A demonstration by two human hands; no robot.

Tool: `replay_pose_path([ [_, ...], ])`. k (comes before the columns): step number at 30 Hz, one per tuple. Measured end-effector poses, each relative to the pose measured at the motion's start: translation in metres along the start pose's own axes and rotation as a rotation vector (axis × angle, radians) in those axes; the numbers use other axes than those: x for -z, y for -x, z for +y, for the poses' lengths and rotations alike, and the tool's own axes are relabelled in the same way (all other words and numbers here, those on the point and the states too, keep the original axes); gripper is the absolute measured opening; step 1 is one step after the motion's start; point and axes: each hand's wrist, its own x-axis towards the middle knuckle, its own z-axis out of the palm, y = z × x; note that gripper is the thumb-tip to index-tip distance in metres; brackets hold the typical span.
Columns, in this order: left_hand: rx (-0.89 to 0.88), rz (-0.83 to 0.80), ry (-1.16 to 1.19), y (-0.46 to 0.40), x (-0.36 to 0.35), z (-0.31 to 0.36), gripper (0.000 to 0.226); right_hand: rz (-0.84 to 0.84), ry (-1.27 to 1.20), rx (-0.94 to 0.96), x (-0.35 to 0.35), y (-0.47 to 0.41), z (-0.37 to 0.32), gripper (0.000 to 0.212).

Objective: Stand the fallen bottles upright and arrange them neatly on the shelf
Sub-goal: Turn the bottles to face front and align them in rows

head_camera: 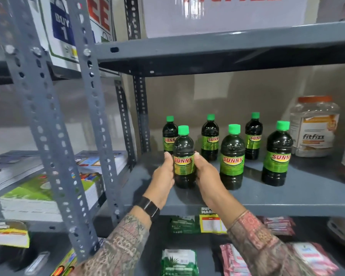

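Observation:
Several dark bottles with green caps and green "SUNNY" labels stand upright on the grey metal shelf (287, 198). The front left bottle (184, 148) stands on the shelf with my left hand (164, 175) and my right hand (205, 174) wrapped around its lower half from either side. Two more bottles stand in the front row: a middle bottle (232, 158) and a right bottle (277, 156). Behind them stand three bottles, a back left bottle (169, 132), a back middle bottle (210, 138) and a back right bottle (253, 136).
A clear plastic jar (314, 126) with an orange lid stands at the shelf's right. Perforated grey uprights (48, 120) rise at the left, with stacked books (42, 196) beyond them. Packets (179, 261) lie on the shelf below. The shelf above (227, 48) hangs low over the bottles.

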Motion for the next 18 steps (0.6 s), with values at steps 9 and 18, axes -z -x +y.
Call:
replay_pose_path([
  [9, -0.004, 0.071, -0.049, -0.006, 0.032, -0.003, 0.042, 0.016, 0.026, 0.031, -0.037, -0.004, 0.012, 0.04],
  [18, -0.008, 0.072, -0.02, -0.004, 0.036, -0.004, 0.044, 0.12, -0.045, -0.017, -0.042, 0.001, 0.016, 0.045],
])
